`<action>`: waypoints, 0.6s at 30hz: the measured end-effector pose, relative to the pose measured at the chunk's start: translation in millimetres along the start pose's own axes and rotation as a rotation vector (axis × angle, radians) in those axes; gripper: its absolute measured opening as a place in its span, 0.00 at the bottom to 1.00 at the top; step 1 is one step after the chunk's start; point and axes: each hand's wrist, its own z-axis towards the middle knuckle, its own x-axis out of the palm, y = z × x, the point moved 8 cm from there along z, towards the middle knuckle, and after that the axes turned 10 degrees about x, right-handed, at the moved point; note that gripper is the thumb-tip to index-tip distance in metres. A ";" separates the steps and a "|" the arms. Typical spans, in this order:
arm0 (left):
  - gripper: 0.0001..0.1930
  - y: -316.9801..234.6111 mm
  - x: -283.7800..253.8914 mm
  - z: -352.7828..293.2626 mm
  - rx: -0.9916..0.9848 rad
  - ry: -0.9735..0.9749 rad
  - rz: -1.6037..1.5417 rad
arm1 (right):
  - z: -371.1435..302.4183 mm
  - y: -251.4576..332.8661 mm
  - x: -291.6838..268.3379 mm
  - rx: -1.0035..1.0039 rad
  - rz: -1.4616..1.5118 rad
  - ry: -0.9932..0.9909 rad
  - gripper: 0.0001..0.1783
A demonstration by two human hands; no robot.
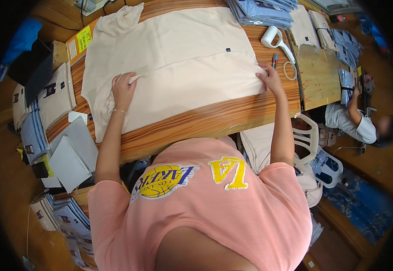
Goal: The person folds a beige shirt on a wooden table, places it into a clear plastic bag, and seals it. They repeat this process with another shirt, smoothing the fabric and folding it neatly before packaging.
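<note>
A cream shirt [174, 49] lies spread across the wood-grain table [178, 135], one sleeve at its far left. A long fold line runs across its middle, and a small dark label [228, 49] shows near the right end. My left hand [123, 90] rests on the left part of the shirt, thumb and fingers pinching the cloth at the fold line. At the shirt's right edge, my right hand [271, 80] pinches the gathered cloth. Just beyond that hand are small thread snips [274, 60] and a pale ring like a tape roll [290, 71].
A white handheld tool with a looped head [275, 39] lies at the far right. Bagged blue shirts [262, 12] are stacked behind. Folded cream shirts [57, 97] and white sheets [70, 163] sit at the left. A co-worker [352, 122] and white plastic chair [307, 137] are at right.
</note>
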 end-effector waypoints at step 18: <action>0.12 -60.6 -10.4 -76.4 -0.019 0.005 0.055 | -70.9 76.9 121.0 -0.621 -0.541 -0.296 0.30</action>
